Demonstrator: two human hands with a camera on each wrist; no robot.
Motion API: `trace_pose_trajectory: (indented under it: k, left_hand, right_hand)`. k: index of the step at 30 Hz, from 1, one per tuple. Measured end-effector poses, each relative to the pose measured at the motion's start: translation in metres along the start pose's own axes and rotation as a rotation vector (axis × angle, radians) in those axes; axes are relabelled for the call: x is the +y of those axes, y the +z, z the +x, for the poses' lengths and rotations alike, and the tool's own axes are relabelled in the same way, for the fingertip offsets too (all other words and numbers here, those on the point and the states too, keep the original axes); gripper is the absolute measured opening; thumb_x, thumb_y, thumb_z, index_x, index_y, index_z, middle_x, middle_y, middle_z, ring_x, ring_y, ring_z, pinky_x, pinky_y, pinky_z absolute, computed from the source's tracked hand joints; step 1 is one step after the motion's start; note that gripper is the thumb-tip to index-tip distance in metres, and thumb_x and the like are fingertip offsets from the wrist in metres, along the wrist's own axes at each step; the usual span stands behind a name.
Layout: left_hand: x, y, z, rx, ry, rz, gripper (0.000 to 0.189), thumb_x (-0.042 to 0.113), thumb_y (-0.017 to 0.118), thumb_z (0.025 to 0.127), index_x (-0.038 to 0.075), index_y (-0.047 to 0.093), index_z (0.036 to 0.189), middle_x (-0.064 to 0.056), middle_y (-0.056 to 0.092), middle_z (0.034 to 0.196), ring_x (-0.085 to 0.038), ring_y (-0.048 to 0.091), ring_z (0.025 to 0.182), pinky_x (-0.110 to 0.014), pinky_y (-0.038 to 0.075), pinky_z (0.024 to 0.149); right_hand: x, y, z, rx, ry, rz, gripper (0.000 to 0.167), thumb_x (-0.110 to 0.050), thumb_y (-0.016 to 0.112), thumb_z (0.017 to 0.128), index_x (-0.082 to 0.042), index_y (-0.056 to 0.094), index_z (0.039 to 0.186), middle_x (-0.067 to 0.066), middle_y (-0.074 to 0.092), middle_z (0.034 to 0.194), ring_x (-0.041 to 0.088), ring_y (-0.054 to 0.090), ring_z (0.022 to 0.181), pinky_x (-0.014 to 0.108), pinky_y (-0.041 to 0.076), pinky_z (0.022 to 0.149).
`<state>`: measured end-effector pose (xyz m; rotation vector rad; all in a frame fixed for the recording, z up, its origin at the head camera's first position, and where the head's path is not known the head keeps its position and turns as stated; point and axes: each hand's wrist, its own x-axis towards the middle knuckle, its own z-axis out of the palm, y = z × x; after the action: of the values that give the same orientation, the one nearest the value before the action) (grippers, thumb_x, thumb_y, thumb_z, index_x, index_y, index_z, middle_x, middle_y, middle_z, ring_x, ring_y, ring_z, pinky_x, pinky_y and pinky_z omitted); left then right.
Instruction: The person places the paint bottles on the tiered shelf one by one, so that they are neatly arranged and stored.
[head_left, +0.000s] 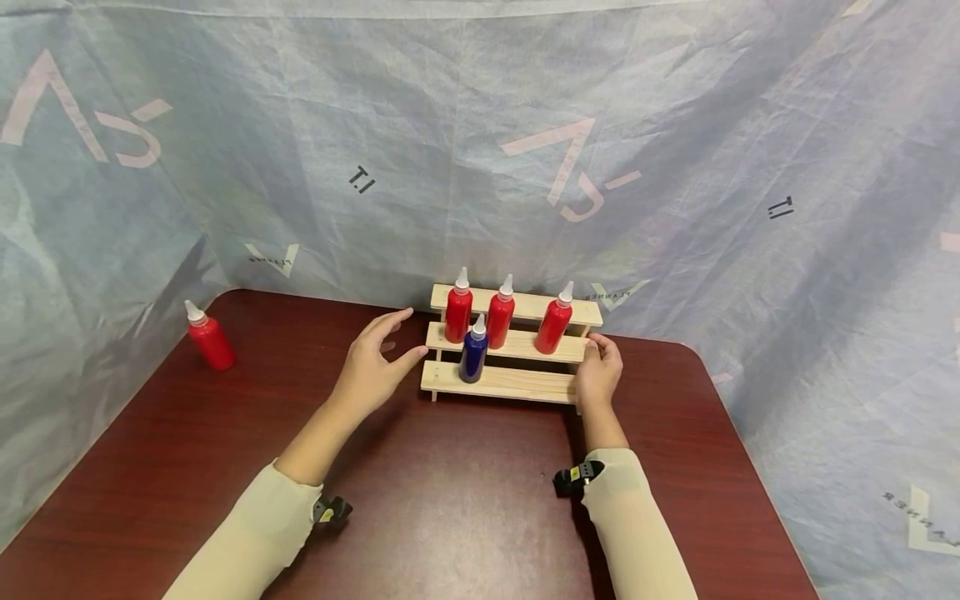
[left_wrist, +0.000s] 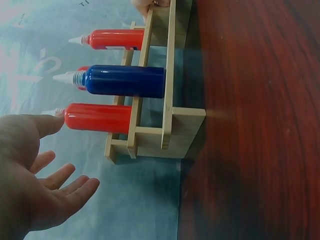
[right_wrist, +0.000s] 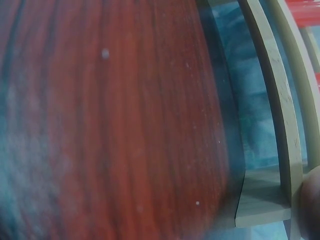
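Currently the right grip clasps the rack, four bottles already on, left grip spread empty, one red bottle unracked.

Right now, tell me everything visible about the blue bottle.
The blue bottle is a glossy cylinder, apparently plastic, with rounded shoulders, a ribbed whitish neck and a tapering white nozzle. It stands upright on the bottom shelf of the wooden rack, left of centre, in front of two red bottles. Neither the left hand nor the right hand touches it.
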<state>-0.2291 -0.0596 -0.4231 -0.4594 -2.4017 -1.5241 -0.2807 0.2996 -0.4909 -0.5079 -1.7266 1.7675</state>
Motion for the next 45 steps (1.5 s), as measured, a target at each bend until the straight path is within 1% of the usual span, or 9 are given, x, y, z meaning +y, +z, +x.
trace_pose_trajectory:
  k: [10,21,29,34,36,37,39,42,45]
  left_hand:
    - [-0.007,-0.014,0.001,0.047,0.001,0.019,0.062,0.018,0.082,0.094,0.011,0.057,0.151,-0.015,0.058,0.151,-0.035,0.055,0.140,-0.057,0.052,0.112]
    - [-0.014,-0.031,0.002,0.091,-0.005,0.054,0.062,0.019,0.081,0.095,0.010,0.057,0.152,-0.016,0.056,0.153,-0.038,0.053,0.141,-0.058,0.049,0.112]
    - [-0.027,-0.047,0.001,0.150,-0.059,0.071,0.060,0.022,0.079,0.097,0.011,0.057,0.152,-0.016,0.055,0.155,-0.038,0.052,0.142,-0.058,0.049,0.112]
    - [-0.031,-0.057,0.002,0.192,-0.078,0.085,0.059,0.023,0.078,0.097,0.010,0.058,0.151,-0.016,0.057,0.152,-0.037,0.053,0.140,-0.057,0.049,0.111]
    - [-0.030,-0.060,0.003,0.210,-0.076,0.096,0.058,0.022,0.079,0.097,0.010,0.058,0.150,-0.016,0.059,0.150,-0.036,0.054,0.139,-0.054,0.050,0.110]
    - [-0.031,-0.061,0.003,0.223,-0.076,0.103,0.058,0.021,0.079,0.096,0.010,0.059,0.149,-0.016,0.059,0.149,-0.035,0.055,0.138,-0.047,0.051,0.110]
    - [-0.033,-0.064,0.003,0.243,-0.074,0.114,0.058,0.020,0.080,0.096,0.010,0.060,0.149,-0.016,0.060,0.148,-0.034,0.055,0.136,-0.045,0.050,0.108]
    - [-0.036,-0.068,0.002,0.271,-0.069,0.133,0.058,0.020,0.081,0.094,0.010,0.061,0.148,-0.017,0.060,0.149,-0.036,0.054,0.138,-0.046,0.047,0.112]
    - [-0.040,-0.073,0.001,0.292,-0.068,0.145,0.058,0.021,0.082,0.094,0.010,0.062,0.147,-0.017,0.059,0.150,-0.038,0.052,0.143,-0.057,0.041,0.120]
  right_hand:
    - [0.001,-0.002,0.001,-0.020,0.009,-0.009,0.027,-0.007,0.053,0.109,0.009,0.064,0.127,0.003,0.063,0.102,0.003,0.055,0.086,0.015,0.046,0.074]
    - [0.001,0.000,0.001,0.008,-0.001,-0.031,0.025,-0.007,0.052,0.108,0.007,0.066,0.124,0.001,0.062,0.101,0.004,0.056,0.087,0.015,0.046,0.078]
    - [0.001,0.000,0.001,0.012,-0.003,-0.037,0.025,-0.007,0.052,0.109,0.007,0.066,0.124,-0.001,0.062,0.101,0.004,0.056,0.089,0.015,0.046,0.080]
    - [0.001,0.000,0.001,0.011,-0.004,-0.024,0.026,-0.007,0.052,0.109,0.008,0.066,0.124,0.002,0.062,0.103,0.004,0.055,0.089,0.016,0.045,0.080]
    - [0.000,0.000,0.001,0.012,-0.007,-0.015,0.026,-0.006,0.052,0.108,0.008,0.065,0.124,0.001,0.062,0.102,0.005,0.054,0.088,0.016,0.045,0.079]
    - [-0.001,0.000,0.000,0.012,-0.007,-0.012,0.025,-0.006,0.052,0.108,0.008,0.065,0.124,0.000,0.061,0.100,0.005,0.054,0.088,0.016,0.045,0.078]
    - [-0.002,0.000,0.000,0.011,-0.006,-0.014,0.025,-0.006,0.051,0.108,0.008,0.065,0.124,-0.001,0.060,0.098,0.005,0.055,0.087,0.016,0.046,0.078]
    - [-0.002,0.000,0.000,0.010,-0.001,-0.019,0.026,-0.006,0.051,0.108,0.008,0.066,0.124,-0.001,0.061,0.099,0.005,0.055,0.088,0.016,0.045,0.079]
    - [-0.002,0.001,-0.001,0.009,-0.001,-0.026,0.026,-0.007,0.051,0.109,0.008,0.066,0.124,0.001,0.061,0.101,0.005,0.054,0.088,0.016,0.045,0.079]
